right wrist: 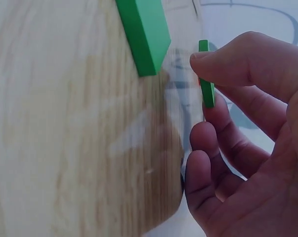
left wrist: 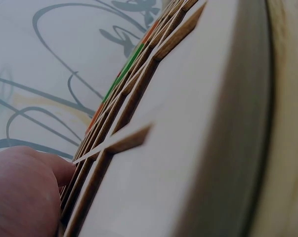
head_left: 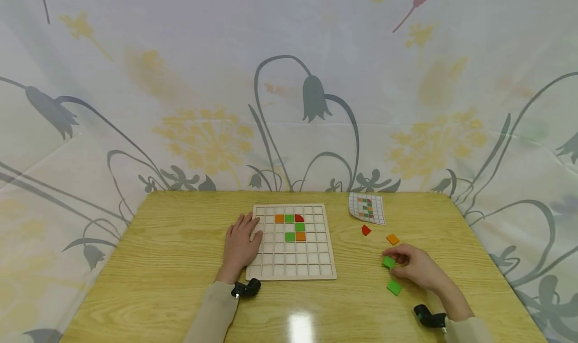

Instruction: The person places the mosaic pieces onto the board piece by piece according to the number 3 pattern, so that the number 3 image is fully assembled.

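Observation:
My left hand point(head_left: 241, 242) lies with straight fingers over the left edge of a wooden grid board point(head_left: 273, 273). In the board's upper cells sit orange, green and red tiles, among them a red quarter-round tile point(head_left: 299, 218). On the right, my right hand point(head_left: 417, 265) pinches a green square tile point(head_left: 388, 262) between thumb and fingers; the right wrist view shows the pinched tile point(right wrist: 207, 89) edge-on. Just below that hand, a second green tile point(head_left: 394, 287) lies on the table. Beyond the hand are an orange tile point(head_left: 393, 238) and a red quarter-round tile point(head_left: 366, 229).
A paper sheet point(head_left: 377, 217) printed with a coloured grid pattern lies at the table's back, right of the board. Behind the wooden table point(head_left: 171, 263) hangs a flower-patterned cloth point(head_left: 217, 82). Each wrist carries a black camera mount.

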`<state>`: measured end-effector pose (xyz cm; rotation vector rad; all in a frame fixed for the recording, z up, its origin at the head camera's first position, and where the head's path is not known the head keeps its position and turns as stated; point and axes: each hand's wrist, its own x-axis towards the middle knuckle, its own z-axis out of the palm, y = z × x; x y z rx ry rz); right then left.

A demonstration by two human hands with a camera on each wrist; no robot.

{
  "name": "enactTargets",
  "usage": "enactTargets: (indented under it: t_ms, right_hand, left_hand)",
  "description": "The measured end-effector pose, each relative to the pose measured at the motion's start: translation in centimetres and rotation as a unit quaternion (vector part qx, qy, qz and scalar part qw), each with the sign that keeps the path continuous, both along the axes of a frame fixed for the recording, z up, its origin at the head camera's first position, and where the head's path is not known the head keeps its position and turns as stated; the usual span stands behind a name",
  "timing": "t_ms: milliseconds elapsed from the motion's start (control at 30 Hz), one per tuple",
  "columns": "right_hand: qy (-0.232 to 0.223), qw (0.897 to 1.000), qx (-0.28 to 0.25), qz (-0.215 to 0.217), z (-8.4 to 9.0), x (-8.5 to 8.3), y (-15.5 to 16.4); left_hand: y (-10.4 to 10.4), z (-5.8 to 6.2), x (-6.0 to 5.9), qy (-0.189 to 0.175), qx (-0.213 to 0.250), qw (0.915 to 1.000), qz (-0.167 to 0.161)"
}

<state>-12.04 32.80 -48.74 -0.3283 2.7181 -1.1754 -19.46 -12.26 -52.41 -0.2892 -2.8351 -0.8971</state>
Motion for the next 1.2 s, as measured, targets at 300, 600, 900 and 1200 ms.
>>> enactTargets:
  t_ms: [300,600,900,1200]
  right_hand:
    - [0.026,0.999,0.029,0.017,0.0,-0.9,-1.2]
    - [0.054,0.997,0.004,0.05,0.0,-1.9,-3.3]
    - [0.046,0.996,-0.012,0.076,-0.6,-2.6,-6.1]
    - [0.054,0.993,-0.018,0.106,-0.9,-3.5,-9.3]
  left_hand:
    - [0.0,-0.1,-0.1,-0.004,0.0,1.0,0.002]
    - [0.0,0.0,0.1,0.005,0.001,1.0,0.002]
    - [0.0,-0.2,0.0,0.007,0.001,1.0,0.001]
    - [-0.1,-0.2,0.0,0.004,0.004,1.0,0.0]
